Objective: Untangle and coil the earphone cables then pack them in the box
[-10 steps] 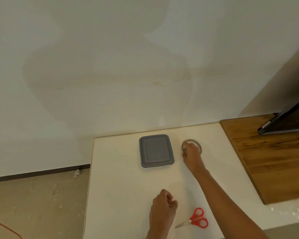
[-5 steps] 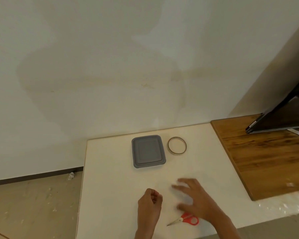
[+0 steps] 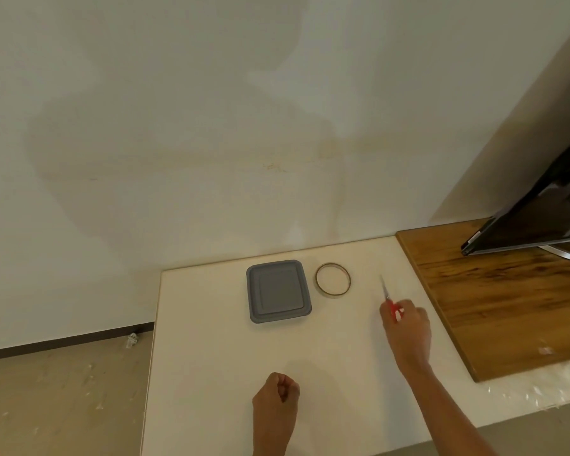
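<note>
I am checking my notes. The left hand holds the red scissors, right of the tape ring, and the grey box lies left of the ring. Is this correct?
Not quite: in the head view it is the right hand that holds the red scissors; the left hand is curled into a fist. The rest is correct.
</note>
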`<state>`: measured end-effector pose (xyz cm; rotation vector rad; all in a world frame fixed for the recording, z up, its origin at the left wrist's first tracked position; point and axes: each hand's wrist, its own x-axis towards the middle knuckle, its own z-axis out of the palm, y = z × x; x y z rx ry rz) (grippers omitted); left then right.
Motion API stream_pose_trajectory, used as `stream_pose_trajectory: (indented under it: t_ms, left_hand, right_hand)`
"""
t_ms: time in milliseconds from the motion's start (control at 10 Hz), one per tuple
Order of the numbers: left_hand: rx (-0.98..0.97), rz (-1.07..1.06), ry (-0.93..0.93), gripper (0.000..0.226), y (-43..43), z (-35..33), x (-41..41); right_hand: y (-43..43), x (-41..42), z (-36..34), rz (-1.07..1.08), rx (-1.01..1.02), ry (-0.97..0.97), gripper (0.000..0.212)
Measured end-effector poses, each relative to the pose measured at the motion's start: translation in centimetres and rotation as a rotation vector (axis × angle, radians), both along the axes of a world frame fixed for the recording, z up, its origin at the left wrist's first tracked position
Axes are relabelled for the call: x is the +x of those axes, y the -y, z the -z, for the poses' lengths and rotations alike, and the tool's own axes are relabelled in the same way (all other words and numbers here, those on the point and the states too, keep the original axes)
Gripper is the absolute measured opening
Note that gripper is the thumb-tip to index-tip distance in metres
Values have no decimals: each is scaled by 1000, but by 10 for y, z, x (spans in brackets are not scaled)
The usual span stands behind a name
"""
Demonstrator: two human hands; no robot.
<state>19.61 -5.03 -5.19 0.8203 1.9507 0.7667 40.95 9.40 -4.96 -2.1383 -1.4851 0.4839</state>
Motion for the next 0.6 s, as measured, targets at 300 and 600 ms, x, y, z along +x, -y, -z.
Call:
stream_pose_trajectory:
  t_ms: [300,600]
  left_hand:
    - [-19,5,29,8,3,6,9]
    - [-10,8,35,13,5,9,7]
  right_hand:
    - [-77,-34,9,-2,-228,210,26]
    - [-83,-44,0,-5,-182,99,27]
